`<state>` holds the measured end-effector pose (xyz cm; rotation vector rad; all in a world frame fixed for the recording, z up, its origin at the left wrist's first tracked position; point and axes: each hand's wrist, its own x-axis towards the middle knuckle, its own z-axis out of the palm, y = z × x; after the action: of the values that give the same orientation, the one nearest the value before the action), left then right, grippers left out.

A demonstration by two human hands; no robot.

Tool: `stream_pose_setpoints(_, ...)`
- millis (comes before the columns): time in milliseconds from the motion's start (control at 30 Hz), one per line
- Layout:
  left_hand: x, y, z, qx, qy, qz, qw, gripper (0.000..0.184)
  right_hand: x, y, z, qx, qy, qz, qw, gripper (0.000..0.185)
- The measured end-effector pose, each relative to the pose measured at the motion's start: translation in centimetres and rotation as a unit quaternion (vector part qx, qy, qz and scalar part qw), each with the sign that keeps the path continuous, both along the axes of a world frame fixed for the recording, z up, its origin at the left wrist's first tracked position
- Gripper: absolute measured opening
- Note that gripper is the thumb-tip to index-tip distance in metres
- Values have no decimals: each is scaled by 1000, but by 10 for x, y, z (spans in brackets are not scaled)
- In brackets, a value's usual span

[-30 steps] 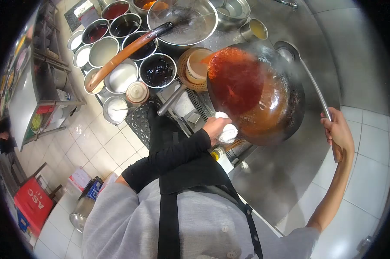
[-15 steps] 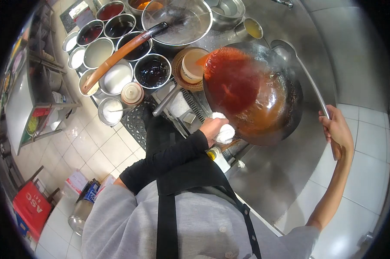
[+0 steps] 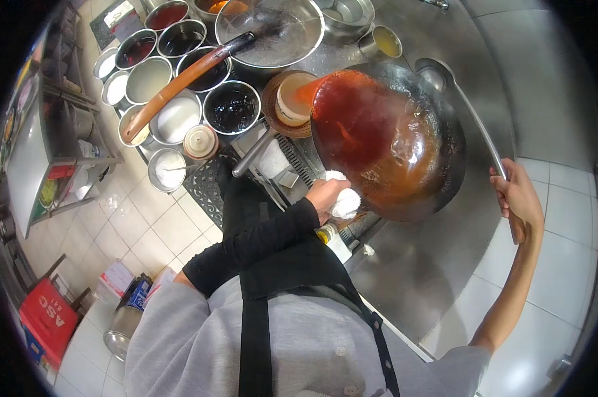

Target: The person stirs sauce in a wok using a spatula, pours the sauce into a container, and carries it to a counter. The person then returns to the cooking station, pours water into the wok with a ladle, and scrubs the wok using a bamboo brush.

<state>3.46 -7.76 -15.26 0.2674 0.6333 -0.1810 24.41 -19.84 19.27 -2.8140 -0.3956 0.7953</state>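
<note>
My left hand (image 3: 323,196) is closed around a folded white cloth (image 3: 346,204) at the near edge of the wok (image 3: 452,175). The wok tilts toward the left and holds red oily liquid (image 3: 355,112), with a browner, shiny part on the right. At its left rim, orange-red liquid runs over a white tub (image 3: 287,106) sitting in a perforated strainer (image 3: 270,99). Off to the right, my right hand (image 3: 517,192) grips the wooden end of a ladle (image 3: 479,122). The ladle's bowl (image 3: 433,78) rests near the wok's far right rim.
Several metal pots of sauces and powders, one with dark liquid (image 3: 232,108), stand at the left. A wooden-handled wire strainer (image 3: 270,33) lies across them. A metal cup (image 3: 381,43) of yellow liquid stands behind the wok. A red stool (image 3: 50,317) is on the tiled floor.
The orange-red liquid at the wok's left rim now reaches further over the white tub. The wok has tipped slightly more left. Both hands keep their grips.
</note>
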Motion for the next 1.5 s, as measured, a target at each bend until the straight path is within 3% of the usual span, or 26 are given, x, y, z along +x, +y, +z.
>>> stream_pose_setpoints(967, 0, 3, 21, -43, 11, -18, 999, 6, 4, 6, 11, -28, -29, 28, 999, 12)
stream_pose_setpoints(1500, -1, 5, 18, -49, -22, -29, 998, 13, 1, 14, 20, -35, -35, 40, 998, 14)
